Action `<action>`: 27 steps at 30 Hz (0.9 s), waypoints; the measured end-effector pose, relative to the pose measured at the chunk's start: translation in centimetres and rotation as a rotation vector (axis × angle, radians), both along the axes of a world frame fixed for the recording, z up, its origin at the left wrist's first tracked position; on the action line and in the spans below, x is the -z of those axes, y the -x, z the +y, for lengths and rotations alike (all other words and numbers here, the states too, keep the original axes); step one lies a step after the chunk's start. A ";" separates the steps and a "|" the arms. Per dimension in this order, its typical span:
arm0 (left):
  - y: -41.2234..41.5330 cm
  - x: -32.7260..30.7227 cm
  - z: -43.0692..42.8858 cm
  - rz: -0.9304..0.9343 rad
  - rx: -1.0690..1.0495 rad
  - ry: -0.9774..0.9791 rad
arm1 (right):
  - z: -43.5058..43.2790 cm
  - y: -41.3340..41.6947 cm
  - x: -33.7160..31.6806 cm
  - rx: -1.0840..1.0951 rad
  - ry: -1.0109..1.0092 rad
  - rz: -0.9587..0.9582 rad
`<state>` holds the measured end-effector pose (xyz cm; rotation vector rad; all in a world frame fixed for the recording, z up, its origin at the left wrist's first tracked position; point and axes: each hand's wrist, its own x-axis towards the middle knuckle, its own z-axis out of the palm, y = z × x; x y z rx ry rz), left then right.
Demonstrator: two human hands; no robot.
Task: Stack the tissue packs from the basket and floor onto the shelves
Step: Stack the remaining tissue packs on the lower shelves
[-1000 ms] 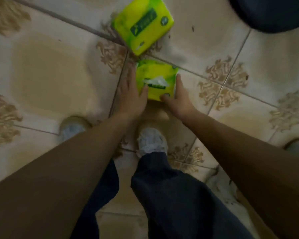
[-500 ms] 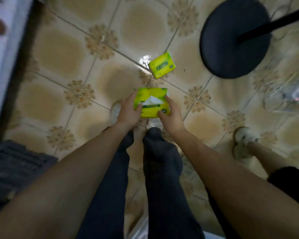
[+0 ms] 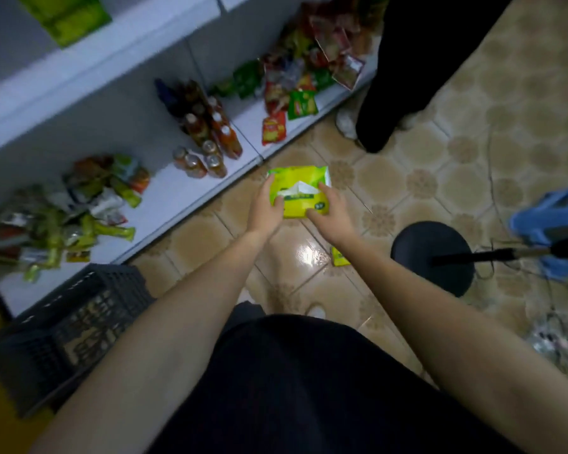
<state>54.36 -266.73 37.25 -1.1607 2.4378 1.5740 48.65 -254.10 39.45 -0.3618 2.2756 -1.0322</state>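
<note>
I hold a yellow-green tissue pack [image 3: 300, 188], with a white tissue poking from its top, out in front of me above the tiled floor. My left hand [image 3: 264, 209] grips its left side and my right hand [image 3: 330, 214] grips its right side. A second tissue pack [image 3: 340, 256] lies on the floor, partly hidden under my right forearm. More yellow-green packs [image 3: 68, 18] sit on an upper shelf at top left. A dark plastic basket [image 3: 69, 326] stands on the floor at my left.
The white bottom shelf [image 3: 177, 191] carries bottles [image 3: 207, 132] and snack packets [image 3: 79, 208]. Another person's dark leg [image 3: 391, 103] stands by the shelf's far end. A black round stand base [image 3: 432, 257] and cables lie at right, with a blue object [image 3: 554, 217] beyond.
I have straightened up and lifted the tissue pack off the floor with both hands. The view swung from the floor to the shelves; the other pack stays on the floor.
</note>
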 end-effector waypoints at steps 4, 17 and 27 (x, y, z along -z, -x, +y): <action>0.7 -4.1 -5.8 0.084 -0.046 0.082 | -6.0 1.8 -4.1 -0.085 0.039 0.136; -3.4 -12.3 -24.9 0.219 -0.286 0.226 | -25.6 0.9 -11.6 -0.341 0.187 0.251; 1.0 -11.2 -35.9 0.130 -0.454 0.136 | -38.5 7.2 -10.5 -0.570 0.178 0.326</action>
